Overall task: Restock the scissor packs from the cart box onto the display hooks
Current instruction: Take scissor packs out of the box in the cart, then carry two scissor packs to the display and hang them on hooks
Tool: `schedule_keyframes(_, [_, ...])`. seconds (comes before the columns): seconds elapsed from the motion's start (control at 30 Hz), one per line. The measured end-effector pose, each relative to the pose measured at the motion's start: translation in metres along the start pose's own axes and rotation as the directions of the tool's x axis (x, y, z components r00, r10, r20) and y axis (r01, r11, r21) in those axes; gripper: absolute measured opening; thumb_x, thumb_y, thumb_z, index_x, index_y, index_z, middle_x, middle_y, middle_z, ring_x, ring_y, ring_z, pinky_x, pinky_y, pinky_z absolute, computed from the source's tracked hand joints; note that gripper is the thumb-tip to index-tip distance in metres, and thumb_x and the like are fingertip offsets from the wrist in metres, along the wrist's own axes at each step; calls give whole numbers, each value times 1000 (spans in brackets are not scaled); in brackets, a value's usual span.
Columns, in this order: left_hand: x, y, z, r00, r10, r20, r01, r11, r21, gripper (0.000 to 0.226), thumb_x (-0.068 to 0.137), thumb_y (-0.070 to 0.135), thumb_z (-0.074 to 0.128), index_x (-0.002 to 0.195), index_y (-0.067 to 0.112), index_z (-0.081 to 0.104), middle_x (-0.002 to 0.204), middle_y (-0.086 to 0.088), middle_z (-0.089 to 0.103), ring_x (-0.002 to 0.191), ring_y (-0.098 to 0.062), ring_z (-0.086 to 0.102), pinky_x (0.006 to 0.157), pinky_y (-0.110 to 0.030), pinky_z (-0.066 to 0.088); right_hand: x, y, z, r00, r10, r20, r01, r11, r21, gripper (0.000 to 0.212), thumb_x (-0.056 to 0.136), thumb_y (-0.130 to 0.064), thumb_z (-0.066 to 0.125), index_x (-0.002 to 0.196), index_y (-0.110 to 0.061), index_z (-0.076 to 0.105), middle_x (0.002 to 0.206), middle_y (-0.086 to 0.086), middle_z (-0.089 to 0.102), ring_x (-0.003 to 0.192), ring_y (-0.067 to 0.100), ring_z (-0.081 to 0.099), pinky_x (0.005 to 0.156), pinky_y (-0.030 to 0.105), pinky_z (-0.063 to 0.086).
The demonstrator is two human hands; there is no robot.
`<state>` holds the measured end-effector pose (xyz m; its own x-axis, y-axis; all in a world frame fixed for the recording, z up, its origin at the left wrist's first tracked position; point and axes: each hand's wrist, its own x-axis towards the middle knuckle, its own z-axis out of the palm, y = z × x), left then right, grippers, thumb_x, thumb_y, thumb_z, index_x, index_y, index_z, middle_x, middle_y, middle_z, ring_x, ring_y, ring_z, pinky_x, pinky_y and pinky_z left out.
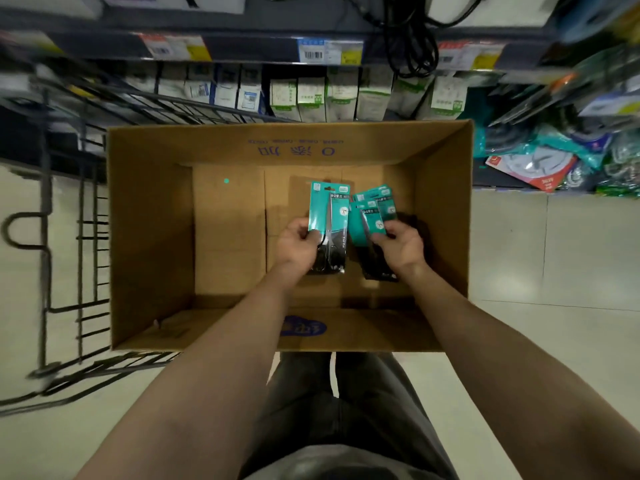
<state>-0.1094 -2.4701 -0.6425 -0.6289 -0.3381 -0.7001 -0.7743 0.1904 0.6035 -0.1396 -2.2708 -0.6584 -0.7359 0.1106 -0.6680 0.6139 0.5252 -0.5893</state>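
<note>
A teal scissor pack [329,216] is gripped by the left hand [298,242] inside an open cardboard box [149,220], fingers curled round its lower part. A fanned bunch of packs [372,216] is pinched by the right hand [401,244] just beside it, at three o'clock. The box is seen on a wire cart [62,306], with stocked shelves [242,46] at twelve o'clock.
</note>
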Motion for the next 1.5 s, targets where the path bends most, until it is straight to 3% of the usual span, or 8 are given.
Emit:
schedule_keyframes(0.2, [-37, 33, -40, 985, 167, 40, -166, 986, -13, 16, 98, 14, 65, 112, 21, 61, 104, 5, 70, 93, -16, 64, 85, -25, 52, -57, -32, -24, 998, 17, -60, 6, 931, 365, 17, 93, -10, 67, 109, -13, 66, 104, -3, 73, 92, 15, 73, 61, 21, 59])
schedule_keyframes(0.4, [-84, 70, -60, 900, 385, 204, -390, 921, -15, 18, 100, 11, 63, 115, 18, 58, 103, 4, 70, 91, -10, 65, 71, -14, 45, -131, -45, -61, 956, -45, -291, 175, 882, 438, 11, 92, -13, 68, 102, -19, 68, 110, 3, 74, 98, 18, 73, 86, 40, 61])
schedule_keyframes(0.53, [-134, 97, -51, 803, 515, 299, -527, 849, -47, 24, 101, 12, 61, 123, 19, 58, 99, 12, 69, 88, 0, 66, 66, -11, 50, -194, -42, -103, 901, -62, -429, 281, 838, 468, 12, 96, -14, 63, 108, -15, 67, 109, -2, 72, 97, 13, 72, 69, 22, 60])
schedule_keyframes(0.63, [-176, 120, -27, 717, 591, 370, -615, 786, -65, 30, 100, 13, 62, 128, 23, 56, 97, 13, 68, 89, -3, 69, 76, -24, 58, -234, -24, -140, 857, -50, -513, 337, 808, 484, 17, 95, -12, 64, 112, -11, 67, 110, 0, 72, 96, 19, 74, 70, 30, 63])
schedule_keyframes(0.77, [-230, 149, 26, 604, 651, 461, -704, 706, -76, 32, 98, 12, 65, 129, 17, 56, 98, 5, 73, 85, -7, 70, 82, -36, 60, -275, 13, -197, 742, 29, -669, 380, 804, 457, 15, 89, -5, 68, 103, -9, 63, 101, 5, 71, 71, 1, 70, 59, 21, 59])
schedule_keyframes(0.93, [-295, 175, 117, 489, 663, 567, -772, 631, -72, 30, 95, 7, 64, 121, 19, 55, 85, 2, 73, 80, -20, 69, 86, -48, 58, -308, 82, -282, 642, 158, -750, 392, 773, 499, 18, 83, -8, 73, 96, -18, 66, 96, 7, 72, 85, 22, 70, 78, 29, 59])
schedule_keyframes(1.3, [-454, 219, 386, 359, 683, 636, -810, 567, -151, 24, 96, -6, 58, 117, 5, 56, 85, -4, 72, 58, 2, 68, 53, -15, 53, -348, 269, -520, 535, 238, -810, 431, 748, 505, 14, 75, -31, 73, 81, -43, 68, 91, -10, 75, 87, 16, 74, 85, 48, 59])
schedule_keyframes(1.5, [-502, 260, 482, 343, 678, 650, -832, 540, -124, 24, 96, 7, 62, 116, 20, 57, 95, -10, 78, 81, -25, 77, 78, -51, 63, -357, 307, -632, 503, 195, -842, 439, 781, 444, 13, 79, -23, 72, 77, -33, 64, 84, -13, 71, 87, 17, 72, 86, 45, 58])
